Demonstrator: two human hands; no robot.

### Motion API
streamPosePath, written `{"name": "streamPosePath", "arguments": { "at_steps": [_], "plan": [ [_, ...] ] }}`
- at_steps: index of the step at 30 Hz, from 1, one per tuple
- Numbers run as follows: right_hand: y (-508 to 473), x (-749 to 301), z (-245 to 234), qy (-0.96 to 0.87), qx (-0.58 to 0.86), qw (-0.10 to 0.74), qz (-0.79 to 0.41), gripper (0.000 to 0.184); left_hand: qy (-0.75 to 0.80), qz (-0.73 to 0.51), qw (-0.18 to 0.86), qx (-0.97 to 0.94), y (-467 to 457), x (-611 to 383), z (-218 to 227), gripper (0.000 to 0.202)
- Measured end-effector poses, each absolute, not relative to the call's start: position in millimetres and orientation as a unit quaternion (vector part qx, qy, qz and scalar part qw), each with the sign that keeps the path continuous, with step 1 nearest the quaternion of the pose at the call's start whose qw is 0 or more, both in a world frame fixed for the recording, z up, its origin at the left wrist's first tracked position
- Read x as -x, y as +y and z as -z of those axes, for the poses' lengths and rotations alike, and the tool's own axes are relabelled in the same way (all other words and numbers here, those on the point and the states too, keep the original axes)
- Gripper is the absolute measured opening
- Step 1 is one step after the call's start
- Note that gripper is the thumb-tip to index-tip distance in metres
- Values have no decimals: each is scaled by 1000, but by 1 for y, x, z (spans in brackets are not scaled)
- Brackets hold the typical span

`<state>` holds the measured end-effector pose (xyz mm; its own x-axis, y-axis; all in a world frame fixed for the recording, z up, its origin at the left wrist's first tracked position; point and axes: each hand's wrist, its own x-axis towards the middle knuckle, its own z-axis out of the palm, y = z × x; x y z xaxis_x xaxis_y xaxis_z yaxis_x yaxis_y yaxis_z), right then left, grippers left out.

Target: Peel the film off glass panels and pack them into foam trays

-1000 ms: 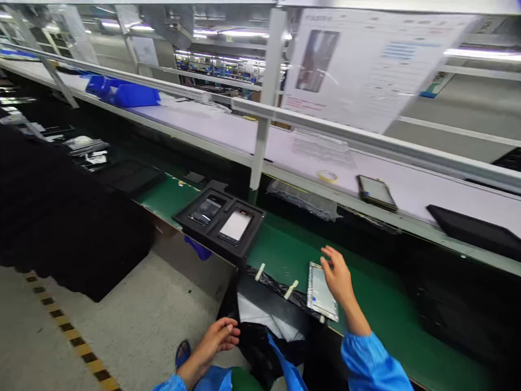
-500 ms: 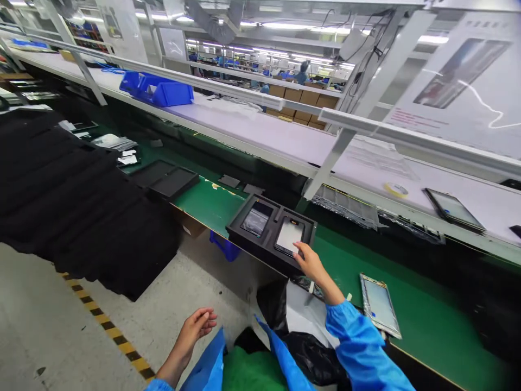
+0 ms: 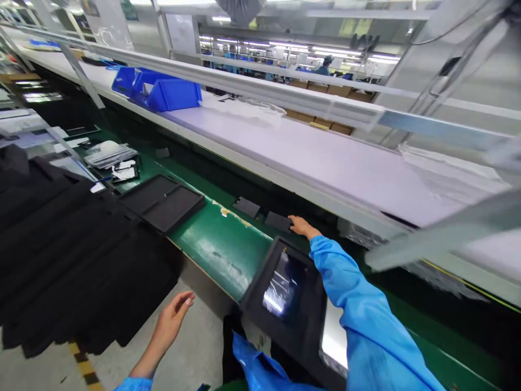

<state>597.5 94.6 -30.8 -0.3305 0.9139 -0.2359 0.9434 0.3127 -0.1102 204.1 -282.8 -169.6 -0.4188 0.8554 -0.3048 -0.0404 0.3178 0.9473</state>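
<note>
My right hand (image 3: 301,226) reaches over the bench, its fingers closed at the right end of a thin dark grey rectangular pad (image 3: 277,220). A similar dark grey pad (image 3: 246,207) lies just left of it. Below my right arm sits a black foam tray (image 3: 256,304) with two recesses. One holds a dark-screened panel (image 3: 285,282) under shiny film; the other holds a bright panel (image 3: 334,336), partly hidden by my sleeve. My left hand (image 3: 169,320) hangs in the air before the bench, loosely open, holding nothing.
Another black tray (image 3: 163,201) lies left on the green bench (image 3: 215,250), beyond it stacked film-like sheets (image 3: 108,155). Black cloth-like material (image 3: 81,271) hangs at the left. Above runs a white shelf (image 3: 325,157) with blue bins (image 3: 171,93); a slanted metal post (image 3: 439,228) stands right.
My right hand has moved from the bright panel in the tray to the pad behind it. The view has shifted closer and to the left. My left hand stays free.
</note>
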Motion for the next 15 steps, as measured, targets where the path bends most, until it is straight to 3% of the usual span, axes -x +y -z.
{"name": "streamPosePath", "arguments": {
  "at_steps": [4, 7, 12, 15],
  "plan": [
    [165, -575, 86, 796, -575, 142, 123, 79, 679, -489, 382, -392, -141, -192, 163, 43],
    [193, -568, 129, 785, -577, 195, 111, 96, 699, -398, 316, -503, -41, -198, 166, 28],
    [207, -572, 188, 775, -567, 261, 93, 110, 698, -324, 292, -568, 100, -218, 189, 31],
    [203, -578, 202, 775, -571, 264, 66, 106, 714, -285, 276, -577, 167, -229, 205, 34]
  ]
}}
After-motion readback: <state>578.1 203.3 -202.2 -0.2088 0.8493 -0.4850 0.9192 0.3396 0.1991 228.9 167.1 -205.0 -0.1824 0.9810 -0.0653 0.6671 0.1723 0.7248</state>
